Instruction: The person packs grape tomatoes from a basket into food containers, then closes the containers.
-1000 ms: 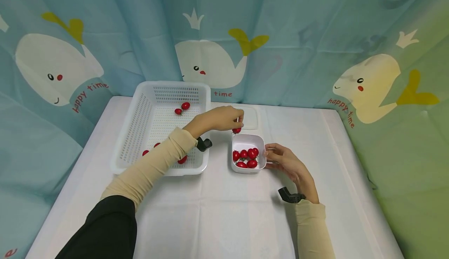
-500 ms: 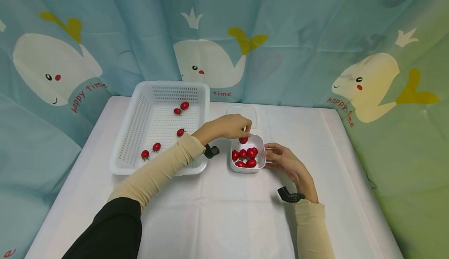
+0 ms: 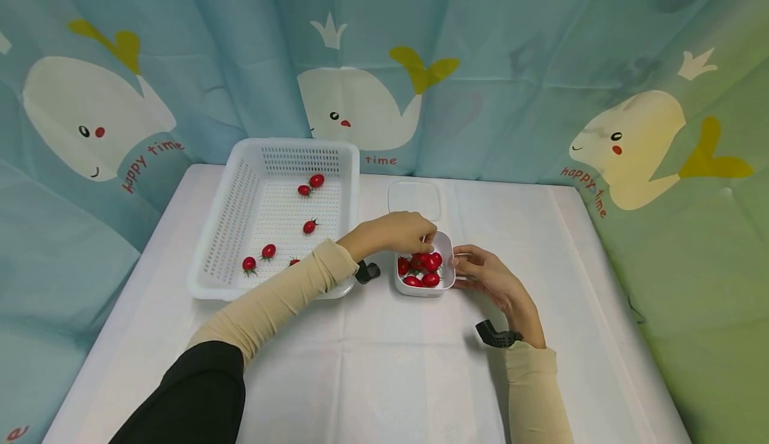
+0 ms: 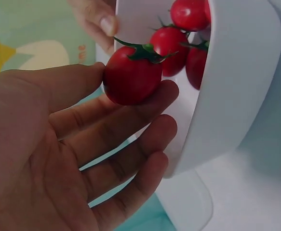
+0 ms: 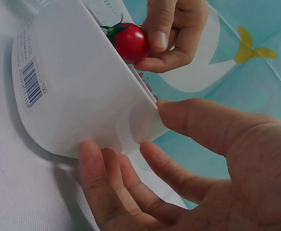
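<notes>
My left hand (image 3: 402, 232) reaches over the small white plastic box (image 3: 424, 292). In the left wrist view it pinches a red cherry tomato (image 4: 133, 74) with a green stem between thumb and fingers, at the box's opening. Several more cherry tomatoes (image 3: 430, 280) lie inside the box. Along the box's right side, my right hand (image 3: 495, 280) rests its fingertips. The right wrist view shows its thumb right at the rim and its other fingers against the outer wall, which bears a barcode (image 5: 31, 83). My left hand hides part of the box's far side in the head view.
To the left stands a white perforated basket (image 3: 279, 207) with several cherry tomatoes scattered in it; my left forearm crosses its near right corner. A flat clear lid (image 3: 414, 198) lies behind the box. A printed curtain (image 3: 510, 123) hangs behind the white-covered table (image 3: 390, 377).
My left hand has moved right and toward me with the cherry tomato, from behind the box to over its opening, lowering into it. The right hand stays at the box's side.
</notes>
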Motion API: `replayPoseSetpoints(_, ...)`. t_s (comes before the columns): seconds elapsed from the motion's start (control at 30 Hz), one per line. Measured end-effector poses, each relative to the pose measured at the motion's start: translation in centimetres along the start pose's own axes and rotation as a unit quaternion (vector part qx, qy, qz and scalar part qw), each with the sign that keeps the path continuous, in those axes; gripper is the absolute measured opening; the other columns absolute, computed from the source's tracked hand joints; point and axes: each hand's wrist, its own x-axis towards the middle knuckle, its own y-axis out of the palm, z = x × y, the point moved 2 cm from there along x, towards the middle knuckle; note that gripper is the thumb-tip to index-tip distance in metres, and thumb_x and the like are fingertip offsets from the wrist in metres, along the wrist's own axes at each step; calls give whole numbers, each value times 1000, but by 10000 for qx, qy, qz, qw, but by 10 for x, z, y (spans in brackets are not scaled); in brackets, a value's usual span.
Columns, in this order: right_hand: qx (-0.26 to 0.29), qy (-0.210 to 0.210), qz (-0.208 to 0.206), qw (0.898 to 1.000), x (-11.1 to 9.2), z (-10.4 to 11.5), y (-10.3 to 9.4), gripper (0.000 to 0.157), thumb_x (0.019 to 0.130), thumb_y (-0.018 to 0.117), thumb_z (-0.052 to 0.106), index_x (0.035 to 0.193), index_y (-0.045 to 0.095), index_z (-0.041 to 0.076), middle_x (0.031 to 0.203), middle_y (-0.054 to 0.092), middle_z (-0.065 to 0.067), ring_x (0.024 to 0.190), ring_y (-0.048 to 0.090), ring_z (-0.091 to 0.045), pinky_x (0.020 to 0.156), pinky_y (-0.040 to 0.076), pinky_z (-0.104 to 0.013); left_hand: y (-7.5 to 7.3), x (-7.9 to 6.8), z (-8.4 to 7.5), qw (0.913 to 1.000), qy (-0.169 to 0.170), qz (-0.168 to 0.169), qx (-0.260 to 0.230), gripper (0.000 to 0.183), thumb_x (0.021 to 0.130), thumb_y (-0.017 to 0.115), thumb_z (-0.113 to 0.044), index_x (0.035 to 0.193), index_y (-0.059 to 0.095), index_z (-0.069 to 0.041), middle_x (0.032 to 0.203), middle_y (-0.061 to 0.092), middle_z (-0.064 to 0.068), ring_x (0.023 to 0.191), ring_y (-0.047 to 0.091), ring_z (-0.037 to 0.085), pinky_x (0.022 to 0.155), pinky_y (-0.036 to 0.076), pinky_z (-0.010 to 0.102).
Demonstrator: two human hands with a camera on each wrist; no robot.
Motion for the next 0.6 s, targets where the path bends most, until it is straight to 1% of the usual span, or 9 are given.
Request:
replayPoseSetpoints(0.13,47,-25,33,10000,1,-1,0,51,104,63,16,145,43,-7,121,62,-8,103,67,-16,91,61,-33,5,0,-1,9999,-83,45,39,20,105,62,-34,102,68,-15,85,65,-5,78,60,10,70,47,26)
replayPoseSetpoints(0.37,108,-83,93,9999,-1,1,0,53,103,65,18,145,43,-7,120,62,-5,103,67,-15,91,61,-32,13,3,-4,9990,-127,-27,431,23,104,64,-37,98,69,-16,84,67,-6,79,61,10,71,48,27)
replayPoseSetpoints(0.6,140,-35,77,9999,0,2,0,53,103,65,17,145,43,-7,120,63,-5,103,68,-15,91,61,-32,19,5,-7,9978,-211,-22,622,28,101,67,-43,93,69,-16,81,68,-5,74,61,10,65,47,26)
